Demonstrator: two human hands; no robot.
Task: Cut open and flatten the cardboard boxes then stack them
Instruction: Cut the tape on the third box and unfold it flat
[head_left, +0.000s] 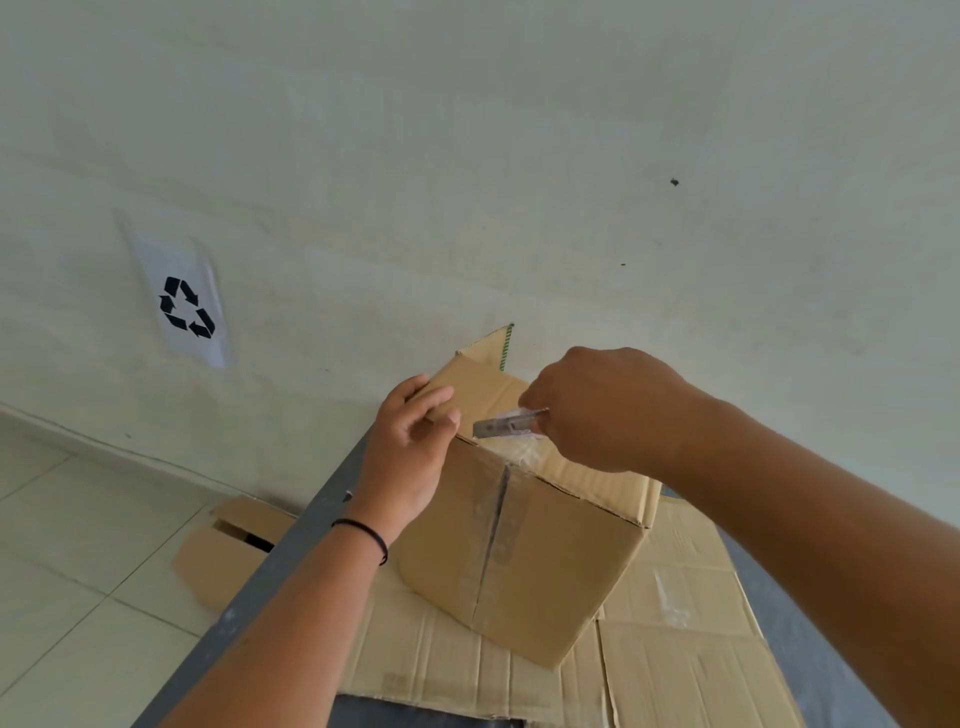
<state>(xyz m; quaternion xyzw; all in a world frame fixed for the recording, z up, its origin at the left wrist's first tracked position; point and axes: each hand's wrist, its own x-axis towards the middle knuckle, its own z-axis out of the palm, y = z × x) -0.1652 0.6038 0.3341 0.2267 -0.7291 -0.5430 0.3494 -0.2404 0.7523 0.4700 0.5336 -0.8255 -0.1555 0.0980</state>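
Pale, matte wall (467, 156) fills the upper field; a white sheet printed with a black recycling symbol (186, 307) is fixed to it at left. Glossy light floor tiles (62, 545) meet the wall along a low skirting line. A grey, flat table (291, 551) runs diagonally through the lower field.

Flattened cardboard (675, 649) lies on the table: brown, corrugated sheets with visible fold creases and a scrap of clear tape. One more brown cardboard piece (223, 551), with a dark slot in it, lies on the floor beside the table edge.

An assembled box (530, 561) stands tilted on the flattened cardboard, one corner toward the camera. Its near face carries a vertical seam under clear, glossy tape. One far flap stands up, edged with a green-striped strip.

Left hand (415, 441), with a thin black band (369, 535) round the wrist, holds a top flap of the box, fingers curled over its edge.

Right hand (608, 410) is clenched round a cutter (506, 423), a slim metallic-grey tool. The blade end points left, just above the top edge of the box where crinkled clear tape sits. Whether the blade touches the tape cannot be told.
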